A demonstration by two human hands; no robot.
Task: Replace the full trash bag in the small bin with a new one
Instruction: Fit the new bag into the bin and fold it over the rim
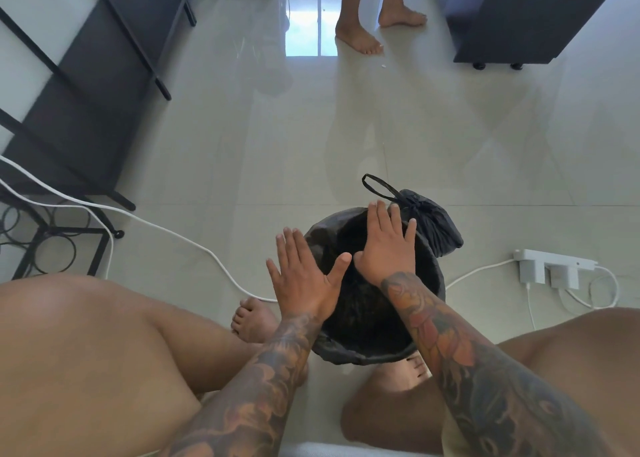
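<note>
A small round bin (372, 351) stands on the floor between my knees, lined with a black bag whose edge is folded over the rim. A tied, full black trash bag (431, 222) with a loop handle sits on the floor just behind the bin, to its right. My left hand (304, 276) hovers flat over the bin's left rim, fingers spread, holding nothing. Over the bin's mouth my right hand (388, 245) is held palm down, fingers apart, also empty.
A white power strip (550, 266) with plugs and cables lies right of the bin. A white cable (166, 229) runs across the floor at left. Black metal racks (79, 110) stand at left, a dark cabinet (512, 16) at back right. Another person's bare feet (377, 30) stand at the back.
</note>
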